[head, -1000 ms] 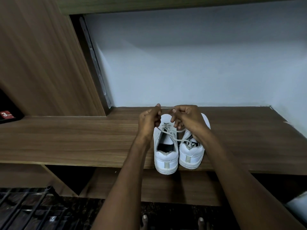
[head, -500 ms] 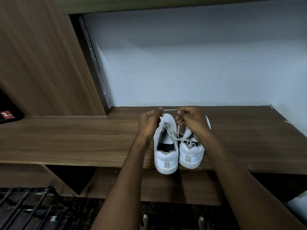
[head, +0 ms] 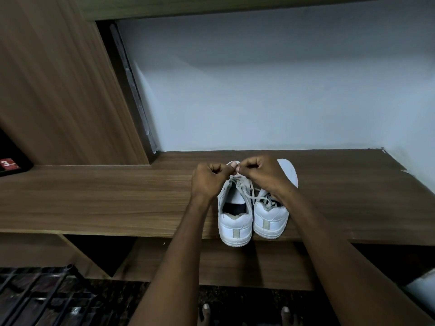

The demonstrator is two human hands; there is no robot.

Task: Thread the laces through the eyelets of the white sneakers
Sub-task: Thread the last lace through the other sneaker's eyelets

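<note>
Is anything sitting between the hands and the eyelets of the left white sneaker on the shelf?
Nothing visible does. The left hand and right hand meet just above the left white sneaker, apparently pinching its pale lace. The eyelets themselves are too small to make out.

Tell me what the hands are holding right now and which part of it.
Both the left hand and right hand pinch the lace of the left sneaker, apparently near its free end above the toe.

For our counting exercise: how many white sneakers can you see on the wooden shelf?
2. The left sneaker stands at the shelf's front edge, heel overhanging; the right sneaker stands beside it, partly hidden by the right hand.
</note>
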